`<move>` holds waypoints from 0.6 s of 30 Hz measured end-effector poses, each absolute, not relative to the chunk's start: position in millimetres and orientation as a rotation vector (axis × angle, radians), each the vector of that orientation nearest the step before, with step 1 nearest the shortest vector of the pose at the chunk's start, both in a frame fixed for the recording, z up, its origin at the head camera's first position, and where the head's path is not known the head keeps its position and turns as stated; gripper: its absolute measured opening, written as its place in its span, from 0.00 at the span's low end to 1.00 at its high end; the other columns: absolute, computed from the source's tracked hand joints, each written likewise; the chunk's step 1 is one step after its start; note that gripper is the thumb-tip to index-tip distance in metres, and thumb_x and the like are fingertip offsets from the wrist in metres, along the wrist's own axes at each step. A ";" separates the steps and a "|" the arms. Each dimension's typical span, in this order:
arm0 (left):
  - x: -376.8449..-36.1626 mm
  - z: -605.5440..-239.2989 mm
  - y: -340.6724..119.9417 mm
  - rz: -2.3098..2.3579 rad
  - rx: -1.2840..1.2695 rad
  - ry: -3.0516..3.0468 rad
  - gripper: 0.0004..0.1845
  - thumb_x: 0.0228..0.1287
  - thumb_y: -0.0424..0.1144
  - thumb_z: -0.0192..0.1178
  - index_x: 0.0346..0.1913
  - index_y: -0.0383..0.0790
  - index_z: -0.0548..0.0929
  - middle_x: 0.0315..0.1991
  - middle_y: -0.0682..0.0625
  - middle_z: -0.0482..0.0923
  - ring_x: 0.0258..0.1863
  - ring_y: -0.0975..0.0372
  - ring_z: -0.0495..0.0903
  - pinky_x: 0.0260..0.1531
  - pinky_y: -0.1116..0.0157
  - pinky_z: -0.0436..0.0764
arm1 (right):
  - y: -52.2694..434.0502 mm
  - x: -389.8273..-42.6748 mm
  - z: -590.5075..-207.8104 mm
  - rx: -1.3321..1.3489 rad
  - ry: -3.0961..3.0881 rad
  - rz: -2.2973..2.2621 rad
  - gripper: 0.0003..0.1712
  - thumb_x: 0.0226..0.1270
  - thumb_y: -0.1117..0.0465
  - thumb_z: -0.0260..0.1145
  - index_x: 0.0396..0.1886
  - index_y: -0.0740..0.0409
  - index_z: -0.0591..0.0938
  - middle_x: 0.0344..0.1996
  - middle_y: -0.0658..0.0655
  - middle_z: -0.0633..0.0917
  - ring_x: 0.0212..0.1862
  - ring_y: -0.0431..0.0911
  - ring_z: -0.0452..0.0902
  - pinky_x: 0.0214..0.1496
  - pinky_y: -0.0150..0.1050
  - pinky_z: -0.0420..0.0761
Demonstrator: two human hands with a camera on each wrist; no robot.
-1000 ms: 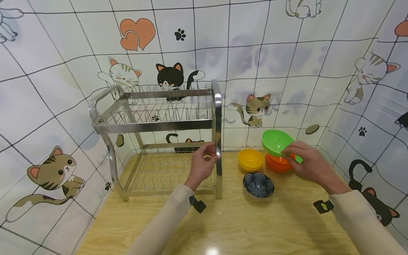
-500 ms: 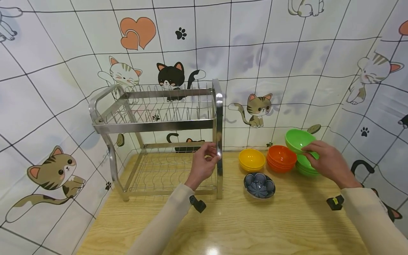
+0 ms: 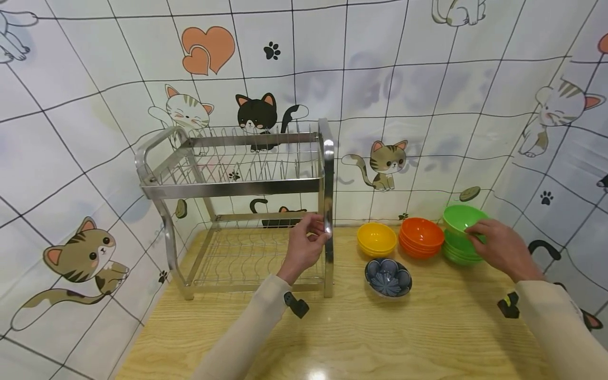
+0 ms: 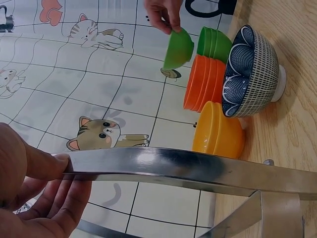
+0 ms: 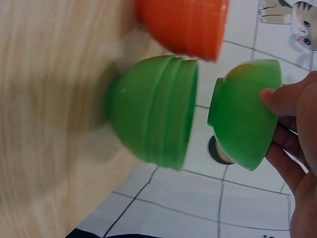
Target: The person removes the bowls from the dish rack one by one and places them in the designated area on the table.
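**Right hand holds a green bowl over its stack**

Pinched by its rim in the right hand, a green bowl hangs just above a stack of green bowls, not touching it. Left hand curls around the front post of a steel dish rack. Orange bowls, a yellow bowl and a dark patterned bowl sit nearby on the wooden worktop.
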State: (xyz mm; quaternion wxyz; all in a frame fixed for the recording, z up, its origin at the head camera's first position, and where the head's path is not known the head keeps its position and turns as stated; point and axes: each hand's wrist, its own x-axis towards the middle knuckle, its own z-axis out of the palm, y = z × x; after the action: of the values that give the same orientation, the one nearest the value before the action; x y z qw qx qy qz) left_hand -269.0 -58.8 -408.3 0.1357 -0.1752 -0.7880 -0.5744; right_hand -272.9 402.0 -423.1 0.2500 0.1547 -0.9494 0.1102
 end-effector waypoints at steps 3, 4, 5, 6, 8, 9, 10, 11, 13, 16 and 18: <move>-269.5 -409.0 -58.1 -1.668 -0.509 -2.285 0.16 0.67 0.28 0.66 0.56 0.38 0.80 0.44 0.41 0.82 0.43 0.56 0.82 0.42 0.67 0.85 | 408.2 -273.7 -431.2 0.413 -2.613 0.294 0.08 0.61 0.69 0.72 0.41 0.64 0.89 0.39 0.64 0.86 0.43 0.61 0.81 0.43 0.62 0.80; -269.7 -409.2 -58.0 -1.663 -0.511 -2.285 0.16 0.67 0.28 0.66 0.56 0.38 0.80 0.44 0.41 0.82 0.43 0.56 0.82 0.42 0.68 0.85 | 409.4 -273.8 -433.4 0.406 -2.620 0.292 0.08 0.61 0.69 0.72 0.41 0.64 0.89 0.39 0.64 0.86 0.43 0.61 0.81 0.43 0.62 0.80; -269.7 -409.2 -58.0 -1.661 -0.510 -2.288 0.16 0.67 0.28 0.66 0.56 0.38 0.80 0.44 0.41 0.82 0.43 0.56 0.82 0.42 0.68 0.85 | 410.5 -274.0 -435.6 0.405 -2.625 0.285 0.08 0.62 0.69 0.72 0.41 0.64 0.89 0.39 0.64 0.86 0.43 0.61 0.81 0.43 0.62 0.80; -269.6 -409.0 -57.9 -1.658 -0.508 -2.289 0.16 0.67 0.28 0.66 0.56 0.38 0.80 0.44 0.41 0.82 0.43 0.56 0.82 0.41 0.68 0.84 | 411.2 -274.0 -437.5 0.404 -2.628 0.281 0.08 0.62 0.68 0.72 0.41 0.64 0.89 0.39 0.64 0.86 0.44 0.61 0.81 0.43 0.62 0.80; -270.0 -408.8 -57.9 -1.660 -0.514 -2.292 0.17 0.67 0.28 0.66 0.56 0.38 0.80 0.44 0.42 0.82 0.43 0.57 0.81 0.41 0.69 0.84 | 412.7 -274.0 -440.7 0.403 -2.630 0.272 0.08 0.61 0.68 0.72 0.41 0.64 0.89 0.39 0.64 0.86 0.42 0.61 0.81 0.42 0.62 0.81; -270.4 -408.8 -57.9 -1.656 -0.519 -2.292 0.16 0.67 0.28 0.66 0.56 0.38 0.80 0.44 0.41 0.82 0.43 0.57 0.81 0.41 0.69 0.84 | 413.1 -273.9 -442.2 0.400 -2.632 0.268 0.08 0.61 0.68 0.73 0.41 0.64 0.89 0.39 0.64 0.86 0.42 0.60 0.81 0.41 0.61 0.81; -270.8 -408.7 -57.8 -1.656 -0.523 -2.290 0.16 0.67 0.28 0.66 0.56 0.38 0.80 0.44 0.41 0.82 0.42 0.57 0.81 0.41 0.70 0.84 | 413.6 -273.9 -443.5 0.399 -2.629 0.263 0.08 0.61 0.68 0.73 0.41 0.63 0.89 0.39 0.63 0.86 0.41 0.60 0.82 0.41 0.61 0.81; -271.2 -408.5 -57.9 -1.660 -0.523 -2.291 0.16 0.67 0.28 0.66 0.56 0.38 0.80 0.44 0.41 0.82 0.42 0.58 0.81 0.40 0.70 0.84 | 413.9 -274.0 -444.6 0.401 -2.629 0.258 0.08 0.60 0.68 0.73 0.40 0.63 0.89 0.39 0.63 0.86 0.41 0.60 0.82 0.41 0.61 0.81; -271.8 -408.4 -58.0 -1.664 -0.521 -2.293 0.16 0.67 0.28 0.66 0.56 0.38 0.80 0.44 0.42 0.82 0.42 0.58 0.81 0.40 0.71 0.83 | 414.6 -275.0 -447.1 0.405 -2.628 0.250 0.08 0.60 0.68 0.73 0.40 0.63 0.89 0.39 0.63 0.86 0.42 0.60 0.82 0.41 0.61 0.81; -271.4 -408.3 -58.5 -1.665 -0.505 -2.296 0.16 0.67 0.28 0.66 0.55 0.39 0.80 0.44 0.42 0.82 0.41 0.60 0.80 0.39 0.71 0.83 | 415.7 -277.1 -450.7 0.425 -2.627 0.239 0.08 0.59 0.69 0.74 0.39 0.62 0.90 0.38 0.62 0.86 0.42 0.60 0.82 0.41 0.61 0.82; -271.4 -409.1 -58.6 -1.662 -0.501 -2.300 0.16 0.67 0.28 0.66 0.55 0.39 0.80 0.44 0.43 0.82 0.41 0.60 0.80 0.40 0.71 0.83 | 416.7 -278.2 -453.2 0.438 -2.624 0.234 0.07 0.58 0.69 0.74 0.38 0.62 0.90 0.38 0.62 0.86 0.40 0.59 0.82 0.39 0.60 0.82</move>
State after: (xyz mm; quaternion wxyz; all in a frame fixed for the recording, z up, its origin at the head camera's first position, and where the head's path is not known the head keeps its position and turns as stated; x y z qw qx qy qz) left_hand -271.4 -58.6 -409.1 0.1295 -0.1724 -0.7915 -0.5719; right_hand -278.2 416.7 -453.2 0.2333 0.1594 -0.9555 0.0851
